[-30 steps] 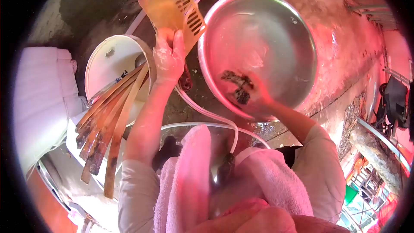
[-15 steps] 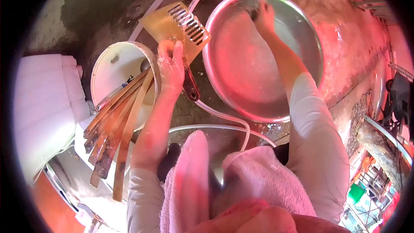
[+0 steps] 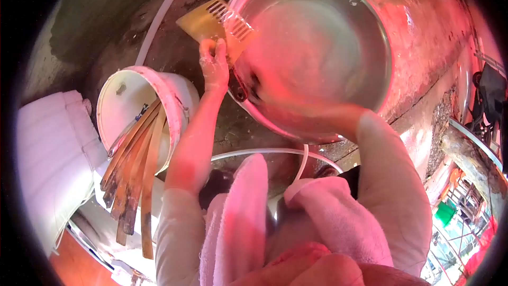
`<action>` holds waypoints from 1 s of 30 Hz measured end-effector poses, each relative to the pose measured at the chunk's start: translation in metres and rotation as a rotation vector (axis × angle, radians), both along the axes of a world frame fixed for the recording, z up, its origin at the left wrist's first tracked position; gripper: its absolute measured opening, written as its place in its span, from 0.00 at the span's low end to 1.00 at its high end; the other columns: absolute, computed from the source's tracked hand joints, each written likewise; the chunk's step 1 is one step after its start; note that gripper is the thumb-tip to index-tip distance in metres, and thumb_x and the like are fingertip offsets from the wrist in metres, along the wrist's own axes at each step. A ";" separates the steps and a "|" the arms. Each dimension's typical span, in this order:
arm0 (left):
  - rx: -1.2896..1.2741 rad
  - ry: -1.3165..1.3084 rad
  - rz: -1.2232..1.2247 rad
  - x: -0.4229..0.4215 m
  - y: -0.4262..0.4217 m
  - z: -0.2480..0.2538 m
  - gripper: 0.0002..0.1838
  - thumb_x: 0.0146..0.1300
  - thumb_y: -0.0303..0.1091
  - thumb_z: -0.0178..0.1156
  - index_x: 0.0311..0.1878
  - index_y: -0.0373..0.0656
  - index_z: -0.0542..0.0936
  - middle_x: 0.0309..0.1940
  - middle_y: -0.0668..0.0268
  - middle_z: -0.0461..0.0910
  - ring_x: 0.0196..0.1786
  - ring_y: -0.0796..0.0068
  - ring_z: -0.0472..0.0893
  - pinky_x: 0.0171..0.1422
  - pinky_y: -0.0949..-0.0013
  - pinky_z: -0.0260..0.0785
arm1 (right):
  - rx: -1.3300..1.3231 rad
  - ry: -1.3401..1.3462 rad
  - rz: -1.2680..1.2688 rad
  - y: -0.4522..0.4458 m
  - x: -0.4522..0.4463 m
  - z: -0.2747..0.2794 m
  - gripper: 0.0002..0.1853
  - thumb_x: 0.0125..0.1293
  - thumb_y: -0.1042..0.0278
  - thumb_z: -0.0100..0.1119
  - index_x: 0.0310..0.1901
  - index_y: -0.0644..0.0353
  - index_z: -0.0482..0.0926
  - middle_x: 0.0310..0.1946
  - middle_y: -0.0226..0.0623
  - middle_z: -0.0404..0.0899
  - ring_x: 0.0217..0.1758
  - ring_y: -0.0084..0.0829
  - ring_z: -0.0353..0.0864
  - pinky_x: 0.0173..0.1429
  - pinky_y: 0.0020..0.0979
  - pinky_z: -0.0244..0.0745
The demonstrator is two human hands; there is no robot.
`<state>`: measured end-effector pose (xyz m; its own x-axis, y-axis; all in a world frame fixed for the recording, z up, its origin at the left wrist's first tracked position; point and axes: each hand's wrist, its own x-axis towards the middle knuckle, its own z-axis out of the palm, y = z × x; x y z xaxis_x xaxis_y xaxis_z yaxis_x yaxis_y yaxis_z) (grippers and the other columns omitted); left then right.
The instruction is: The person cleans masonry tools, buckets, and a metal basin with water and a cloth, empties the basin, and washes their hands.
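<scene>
My left hand (image 3: 215, 69) is closed on a yellowish slotted plate (image 3: 203, 24) with a dark handle (image 3: 239, 91), held up at the left rim of a large metal basin (image 3: 317, 47). Low in the left part of the basin, my right hand (image 3: 264, 92) is smeared by motion. Something dark (image 3: 254, 83) shows at its fingers, too blurred to name.
Left of my forearm, a white bucket (image 3: 172, 95) lies tilted, with several wooden strips (image 3: 138, 164) sticking out. A pale hose (image 3: 264, 151) curves below the basin. White bundled material (image 3: 55, 153) stands at far left. A pale tube (image 3: 159, 24) lies behind the bucket.
My right hand has swept from the basin's far rim back to its near left side. The slotted plate stays in my left hand. The view has shifted, and the basin appears higher.
</scene>
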<state>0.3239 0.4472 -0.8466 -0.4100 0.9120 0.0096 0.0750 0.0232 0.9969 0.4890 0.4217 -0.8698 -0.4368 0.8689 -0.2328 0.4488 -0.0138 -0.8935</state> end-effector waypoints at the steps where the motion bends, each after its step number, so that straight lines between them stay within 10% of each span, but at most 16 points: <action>1: -0.018 -0.022 0.003 0.004 0.001 -0.002 0.12 0.66 0.38 0.56 0.35 0.41 0.67 0.22 0.69 0.67 0.26 0.76 0.67 0.33 0.67 0.65 | 0.200 0.062 -0.143 0.045 -0.018 -0.012 0.12 0.66 0.71 0.46 0.49 0.61 0.71 0.41 0.47 0.77 0.45 0.45 0.76 0.50 0.43 0.71; 5: 0.051 0.409 0.028 0.007 0.001 -0.005 0.10 0.66 0.35 0.55 0.34 0.40 0.67 0.21 0.61 0.72 0.24 0.60 0.74 0.32 0.59 0.66 | 0.482 0.181 -0.766 0.180 -0.030 -0.027 0.11 0.66 0.71 0.46 0.48 0.61 0.72 0.44 0.45 0.78 0.47 0.43 0.76 0.51 0.43 0.71; 8: 0.097 0.462 -0.017 0.015 0.000 0.005 0.10 0.65 0.34 0.57 0.34 0.40 0.68 0.21 0.59 0.73 0.24 0.56 0.76 0.32 0.58 0.66 | 0.487 -0.333 -0.252 0.144 -0.002 -0.050 0.14 0.68 0.73 0.44 0.54 0.63 0.70 0.50 0.42 0.75 0.51 0.40 0.74 0.56 0.41 0.70; 10: 0.176 0.532 0.008 0.014 0.002 0.005 0.09 0.63 0.32 0.58 0.33 0.41 0.68 0.19 0.60 0.73 0.24 0.55 0.75 0.31 0.58 0.66 | -0.750 1.031 -0.211 0.069 -0.026 -0.049 0.20 0.72 0.65 0.43 0.63 0.60 0.64 0.61 0.37 0.67 0.64 0.33 0.63 0.69 0.36 0.58; 13: 0.157 0.585 -0.005 0.014 0.002 -0.006 0.10 0.62 0.32 0.59 0.32 0.41 0.67 0.19 0.61 0.72 0.23 0.54 0.73 0.30 0.57 0.64 | -0.191 0.430 0.236 0.069 0.003 -0.095 0.20 0.73 0.60 0.42 0.63 0.57 0.65 0.60 0.34 0.68 0.63 0.32 0.64 0.68 0.34 0.59; 18: 0.158 0.682 -0.034 0.013 -0.001 -0.005 0.11 0.61 0.32 0.60 0.32 0.41 0.67 0.21 0.61 0.71 0.25 0.53 0.72 0.31 0.54 0.63 | 0.675 -0.055 -0.643 0.225 0.022 -0.041 0.14 0.57 0.75 0.61 0.43 0.64 0.68 0.36 0.45 0.71 0.38 0.40 0.70 0.45 0.42 0.70; 23: 0.154 0.756 -0.044 0.013 -0.002 -0.005 0.10 0.60 0.33 0.60 0.32 0.42 0.67 0.22 0.61 0.71 0.27 0.52 0.71 0.33 0.52 0.63 | 0.375 -0.139 -1.529 0.246 0.159 -0.071 0.24 0.50 0.75 0.64 0.47 0.67 0.63 0.40 0.53 0.77 0.43 0.52 0.79 0.51 0.44 0.74; 26: 0.138 0.775 -0.032 0.014 -0.001 -0.010 0.11 0.60 0.33 0.60 0.32 0.42 0.67 0.23 0.61 0.72 0.28 0.51 0.72 0.34 0.52 0.63 | 0.238 -0.471 -1.640 0.237 0.152 -0.079 0.25 0.47 0.77 0.65 0.46 0.69 0.64 0.40 0.54 0.77 0.44 0.51 0.79 0.52 0.44 0.73; 30: 0.165 0.786 -0.062 0.013 -0.004 -0.006 0.11 0.59 0.32 0.60 0.32 0.41 0.67 0.24 0.61 0.72 0.29 0.50 0.72 0.34 0.52 0.63 | 0.381 -0.320 -0.778 0.226 0.061 -0.066 0.13 0.54 0.73 0.54 0.42 0.61 0.70 0.35 0.45 0.75 0.40 0.45 0.77 0.47 0.43 0.71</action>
<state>0.3373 0.4433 -0.8527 -0.1756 0.8946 0.4108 0.7525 -0.1471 0.6420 0.5499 0.6474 -0.9363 0.3378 0.9336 0.1198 0.6627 -0.1455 -0.7346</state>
